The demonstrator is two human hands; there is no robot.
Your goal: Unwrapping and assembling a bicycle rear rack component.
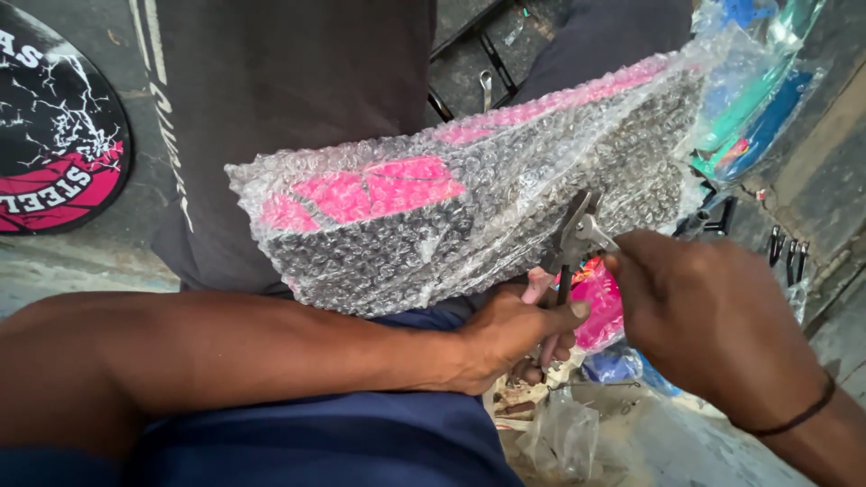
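Both the left hand point(505, 338) and right hand point(713, 325) are gripping pliers point(570, 242), biting the bubble-wrapped part point(469, 207) just above them.

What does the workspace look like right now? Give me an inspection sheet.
Surface: grey concrete floor, dusty.
Job's things: pink and grey part in clear bubble wrap across the lap; metal pliers at its lower edge.
Clutter: crumpled clear plastic bag; blue-green wrapped parts; black tool handles.
Grippers: left hand grips the pliers' handles; right hand beside the pliers' head.
Cables: nothing seen.
Surroundings: round black, pink and white sign; black metal frame.
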